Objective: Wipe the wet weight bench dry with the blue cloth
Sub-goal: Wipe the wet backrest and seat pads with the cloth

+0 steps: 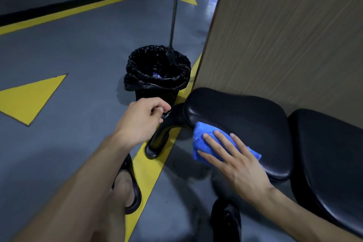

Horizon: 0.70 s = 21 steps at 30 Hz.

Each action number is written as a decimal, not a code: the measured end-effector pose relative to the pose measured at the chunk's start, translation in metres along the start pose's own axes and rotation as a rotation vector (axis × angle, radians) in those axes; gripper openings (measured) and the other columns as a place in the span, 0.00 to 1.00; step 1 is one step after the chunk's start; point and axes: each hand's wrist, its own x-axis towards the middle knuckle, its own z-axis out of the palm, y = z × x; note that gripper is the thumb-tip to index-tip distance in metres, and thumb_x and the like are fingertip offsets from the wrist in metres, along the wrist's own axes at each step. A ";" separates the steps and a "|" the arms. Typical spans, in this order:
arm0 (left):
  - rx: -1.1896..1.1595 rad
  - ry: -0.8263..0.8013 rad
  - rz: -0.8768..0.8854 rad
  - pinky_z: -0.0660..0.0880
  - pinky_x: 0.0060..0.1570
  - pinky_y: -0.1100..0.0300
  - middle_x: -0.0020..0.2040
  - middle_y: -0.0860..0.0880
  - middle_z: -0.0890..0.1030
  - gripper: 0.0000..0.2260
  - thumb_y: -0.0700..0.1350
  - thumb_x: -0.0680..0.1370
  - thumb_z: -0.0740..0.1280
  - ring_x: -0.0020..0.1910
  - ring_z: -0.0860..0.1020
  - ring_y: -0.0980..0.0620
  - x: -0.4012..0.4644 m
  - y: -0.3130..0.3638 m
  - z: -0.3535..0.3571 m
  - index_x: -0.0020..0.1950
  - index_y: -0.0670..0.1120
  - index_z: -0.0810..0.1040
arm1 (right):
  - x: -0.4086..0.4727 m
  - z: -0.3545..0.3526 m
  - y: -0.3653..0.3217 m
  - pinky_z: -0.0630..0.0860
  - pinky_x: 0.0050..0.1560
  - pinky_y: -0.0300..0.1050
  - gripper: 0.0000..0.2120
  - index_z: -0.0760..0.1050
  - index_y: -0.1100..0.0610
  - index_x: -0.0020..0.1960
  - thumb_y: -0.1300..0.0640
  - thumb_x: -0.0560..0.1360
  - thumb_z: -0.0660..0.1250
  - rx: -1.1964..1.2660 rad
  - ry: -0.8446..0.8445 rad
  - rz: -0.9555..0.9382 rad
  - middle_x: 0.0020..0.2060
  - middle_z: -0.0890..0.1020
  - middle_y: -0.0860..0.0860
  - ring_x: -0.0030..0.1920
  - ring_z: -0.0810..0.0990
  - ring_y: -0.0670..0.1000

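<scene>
Flat right hand [233,160] presses crumpled blue cloth [204,143] onto glossy black padded bench [245,116].

Black bin [157,92] with black liner on grey floor [78,61], thin metal pole [173,12] rising behind it. Yellow triangle [29,98] and yellow stripe [64,12] markings. Wood-grain panel [284,35] at right.

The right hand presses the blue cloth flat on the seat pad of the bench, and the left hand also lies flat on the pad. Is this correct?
Not fully. The right hand does press the blue cloth on the seat pad, fingers straight. But the head view shows the left hand off the pad, fingers curled, beside the black bench frame.
</scene>
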 end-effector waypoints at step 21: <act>0.060 -0.080 0.019 0.79 0.45 0.60 0.48 0.59 0.85 0.13 0.43 0.84 0.58 0.41 0.83 0.60 -0.022 0.023 0.017 0.54 0.55 0.82 | -0.085 0.004 -0.004 0.61 0.74 0.57 0.41 0.58 0.45 0.80 0.68 0.70 0.58 0.089 0.166 0.303 0.80 0.58 0.54 0.79 0.59 0.55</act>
